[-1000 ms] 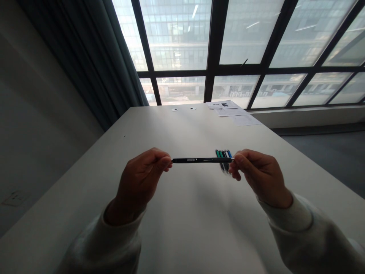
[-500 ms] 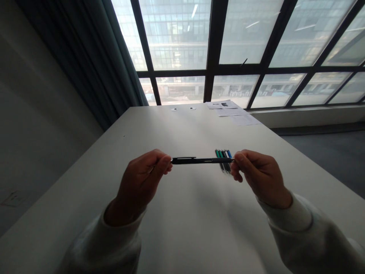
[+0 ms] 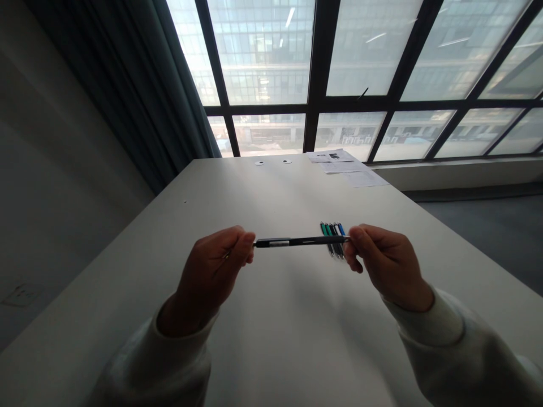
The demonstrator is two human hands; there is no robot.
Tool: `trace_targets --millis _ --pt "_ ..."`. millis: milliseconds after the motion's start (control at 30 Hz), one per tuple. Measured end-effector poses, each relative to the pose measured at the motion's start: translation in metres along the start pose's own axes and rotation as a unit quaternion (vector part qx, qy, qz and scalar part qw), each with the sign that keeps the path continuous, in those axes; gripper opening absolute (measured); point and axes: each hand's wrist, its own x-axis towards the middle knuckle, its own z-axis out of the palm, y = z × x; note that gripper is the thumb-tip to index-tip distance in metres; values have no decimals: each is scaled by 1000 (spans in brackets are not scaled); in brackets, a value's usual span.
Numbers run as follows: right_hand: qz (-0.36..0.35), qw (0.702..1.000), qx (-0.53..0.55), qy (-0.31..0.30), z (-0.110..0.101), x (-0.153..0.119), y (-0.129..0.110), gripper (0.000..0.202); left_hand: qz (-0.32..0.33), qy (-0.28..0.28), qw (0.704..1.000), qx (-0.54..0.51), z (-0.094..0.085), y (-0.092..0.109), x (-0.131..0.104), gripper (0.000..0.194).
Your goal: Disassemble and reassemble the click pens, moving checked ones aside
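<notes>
A black pen (image 3: 301,241) is held level above the table, stretched between both my hands. My left hand (image 3: 214,271) pinches its left end between thumb and fingers. At the other end, the tip is pinched by my right hand (image 3: 382,263). A pale label or shiny patch shows on the left half of the barrel, and the clip is turned toward the far side. Behind the pen's right end, several pens (image 3: 333,243) with green, black, white and blue parts lie side by side on the table, partly covered by the held pen and my right fingers.
The white table (image 3: 263,328) reaches toward a large window with dark frames (image 3: 311,79). Papers (image 3: 343,164) lie at its far right corner. Two white discs with dark spots (image 3: 287,161) sit near the far edge. A dark curtain (image 3: 139,85) hangs at the left.
The pen has rolled about its long axis: the clip that stuck up on top is turned away, and a pale patch shows. Both hands stay in nearly the same place.
</notes>
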Motion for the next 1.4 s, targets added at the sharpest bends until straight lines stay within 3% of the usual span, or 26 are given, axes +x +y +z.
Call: trace_targets --millis 733,967,1167,1333,1400 --pt "3 999 -33 -8 1 -1 -2 48 0 2 1000 0 2 7 -2 46" --pt "52 998 1 -36 3 0 -1 48 21 5 1000 -8 3 6 -1 51" --pt "49 998 -2 -44 5 2 1 42 -7 -39 999 24 2 2 2 49" --pt "42 996 -49 -61 6 3 5 37 97 22 984 148 7 -6 8 33" --pt "44 994 -76 -71 7 3 7 39 151 18 971 182 14 -5 7 31"
